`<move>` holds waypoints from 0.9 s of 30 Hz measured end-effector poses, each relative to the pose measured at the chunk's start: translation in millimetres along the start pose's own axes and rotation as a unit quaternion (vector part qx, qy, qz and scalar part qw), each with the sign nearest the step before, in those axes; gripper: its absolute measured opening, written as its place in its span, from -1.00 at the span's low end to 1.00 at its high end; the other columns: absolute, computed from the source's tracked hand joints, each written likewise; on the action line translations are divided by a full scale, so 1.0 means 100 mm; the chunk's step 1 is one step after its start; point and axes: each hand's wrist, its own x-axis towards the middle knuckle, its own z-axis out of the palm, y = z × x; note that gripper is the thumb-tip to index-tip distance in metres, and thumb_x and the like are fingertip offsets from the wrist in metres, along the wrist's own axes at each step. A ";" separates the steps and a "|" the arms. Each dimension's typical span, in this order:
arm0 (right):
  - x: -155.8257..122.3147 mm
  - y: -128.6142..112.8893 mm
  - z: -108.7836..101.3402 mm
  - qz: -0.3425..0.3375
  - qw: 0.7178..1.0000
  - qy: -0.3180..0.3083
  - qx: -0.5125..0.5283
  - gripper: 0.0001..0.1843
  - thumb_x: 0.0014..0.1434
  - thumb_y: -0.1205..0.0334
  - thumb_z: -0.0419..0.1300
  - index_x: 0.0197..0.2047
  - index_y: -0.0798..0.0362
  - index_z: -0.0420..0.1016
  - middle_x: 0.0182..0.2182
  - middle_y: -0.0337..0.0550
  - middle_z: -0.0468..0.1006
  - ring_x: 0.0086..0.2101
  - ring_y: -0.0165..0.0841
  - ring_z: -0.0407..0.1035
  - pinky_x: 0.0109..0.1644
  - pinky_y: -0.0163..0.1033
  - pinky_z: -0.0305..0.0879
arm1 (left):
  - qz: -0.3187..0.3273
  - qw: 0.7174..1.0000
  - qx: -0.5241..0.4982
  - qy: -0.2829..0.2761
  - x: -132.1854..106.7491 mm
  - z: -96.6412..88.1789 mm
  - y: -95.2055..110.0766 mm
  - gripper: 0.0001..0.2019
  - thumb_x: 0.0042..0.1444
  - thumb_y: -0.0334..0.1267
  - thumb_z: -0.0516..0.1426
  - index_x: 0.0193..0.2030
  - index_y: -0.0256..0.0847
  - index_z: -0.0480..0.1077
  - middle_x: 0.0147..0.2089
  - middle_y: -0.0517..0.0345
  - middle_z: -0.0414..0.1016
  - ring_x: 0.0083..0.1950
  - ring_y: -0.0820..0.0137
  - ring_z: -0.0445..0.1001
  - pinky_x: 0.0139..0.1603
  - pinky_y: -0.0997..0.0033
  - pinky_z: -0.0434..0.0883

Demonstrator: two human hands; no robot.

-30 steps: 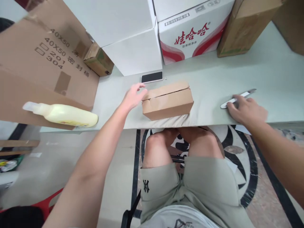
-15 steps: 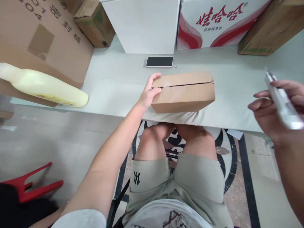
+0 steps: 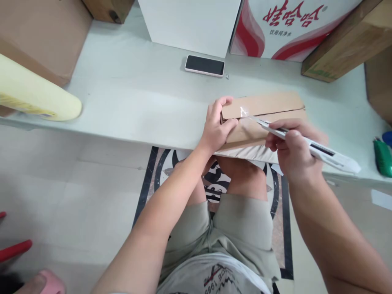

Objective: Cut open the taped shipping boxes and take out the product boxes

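Observation:
A flat brown cardboard box [image 3: 269, 104] lies at the near edge of the pale table [image 3: 128, 106], its top flaps taped along the seam. My left hand [image 3: 218, 126] is closed around the box's left end and holds it. My right hand [image 3: 290, 149] is closed on a white utility knife [image 3: 309, 142]. The knife's blade tip rests on the tape at the left part of the seam, close to my left fingers.
A black phone [image 3: 204, 65] lies behind the box. A white carton [image 3: 190, 20], a red-and-white printed carton [image 3: 290, 24] and brown cartons [image 3: 339, 45] line the back. A yellow bottle [image 3: 33, 96] lies at the left edge, and a green tool [image 3: 382, 157] at the right.
My right hand picked the knife up from the table and brought it left onto the box seam. My left hand closed around the box's left end. The view shifted left.

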 end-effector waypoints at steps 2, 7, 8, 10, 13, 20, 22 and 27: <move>-0.04 0.06 -0.03 0.004 0.999 -0.016 -0.050 -0.64 0.33 -0.15 0.30 -0.14 -0.01 0.68 -0.49 -0.22 0.54 -0.53 -0.41 0.40 -0.48 -0.28 0.31 | 0.000 1.000 -0.006 -0.002 -0.01 0.00 0.01 -0.50 0.22 -0.31 0.15 0.29 0.09 0.24 0.29 0.09 0.40 0.43 0.15 0.34 0.49 0.06 0.25; -0.11 0.09 -0.01 -0.019 0.994 -0.010 -0.110 -0.75 0.34 -0.02 0.31 -0.02 -0.08 0.55 -0.44 -0.26 0.54 -0.51 -0.38 0.41 -0.47 -0.24 0.32 | -0.009 1.000 -0.011 0.006 -0.03 0.02 0.01 -0.50 0.24 -0.33 0.14 0.29 0.13 0.25 0.30 0.11 0.37 0.43 0.17 0.34 0.49 0.07 0.26; -0.12 0.08 -0.01 -0.030 0.993 0.000 -0.115 -0.78 0.32 0.04 0.33 -0.03 -0.09 0.52 -0.43 -0.27 0.54 -0.51 -0.39 0.41 -0.48 -0.25 0.30 | -0.011 1.000 -0.013 0.005 -0.03 0.02 0.01 -0.50 0.25 -0.32 0.14 0.30 0.13 0.24 0.31 0.11 0.37 0.44 0.16 0.33 0.49 0.07 0.26; -0.14 0.05 -0.03 -0.057 0.989 -0.004 -0.138 -0.83 0.28 0.17 0.35 -0.09 -0.09 0.49 -0.35 -0.26 0.54 -0.47 -0.39 0.43 -0.44 -0.24 0.33 | -0.014 1.000 -0.016 -0.002 -0.03 0.02 0.00 -0.50 0.27 -0.30 0.14 0.31 0.13 0.23 0.34 0.10 0.35 0.45 0.15 0.32 0.51 0.05 0.23; -0.15 0.01 -0.07 -0.110 0.975 -0.058 -0.183 -0.84 0.26 0.30 0.34 -0.10 -0.09 0.53 -0.18 -0.18 0.57 -0.30 -0.32 0.53 -0.25 -0.15 0.46 | -0.015 0.999 -0.024 -0.016 -0.03 0.01 -0.02 -0.51 0.28 -0.29 0.14 0.32 0.13 0.23 0.36 0.11 0.34 0.47 0.14 0.30 0.53 0.02 0.19; -0.11 0.00 -0.01 -0.162 0.959 -0.070 -0.223 -0.84 0.28 0.34 0.32 -0.11 -0.12 0.57 -0.19 -0.16 0.61 -0.22 -0.27 0.54 -0.20 -0.12 0.45 | -0.019 0.999 -0.029 -0.011 -0.03 0.00 -0.01 -0.51 0.28 -0.29 0.14 0.31 0.15 0.23 0.36 0.11 0.32 0.45 0.14 0.28 0.49 0.02 0.26; -0.10 0.01 0.00 -0.165 0.959 -0.061 -0.220 -0.82 0.28 0.35 0.31 -0.10 -0.12 0.56 -0.20 -0.17 0.61 -0.21 -0.27 0.55 -0.17 -0.12 0.46 | -0.018 0.999 -0.032 -0.016 -0.03 -0.01 0.00 -0.51 0.28 -0.28 0.13 0.31 0.15 0.22 0.38 0.11 0.30 0.46 0.14 0.26 0.51 0.03 0.23; -0.10 0.04 0.03 -0.156 0.963 -0.061 -0.210 -0.80 0.28 0.38 0.29 -0.09 -0.12 0.57 -0.16 -0.17 0.62 -0.22 -0.28 0.56 -0.17 -0.11 0.49 | -0.019 0.999 -0.033 -0.020 -0.03 -0.01 0.01 -0.52 0.28 -0.26 0.13 0.32 0.14 0.21 0.38 0.11 0.28 0.48 0.14 0.23 0.52 0.05 0.19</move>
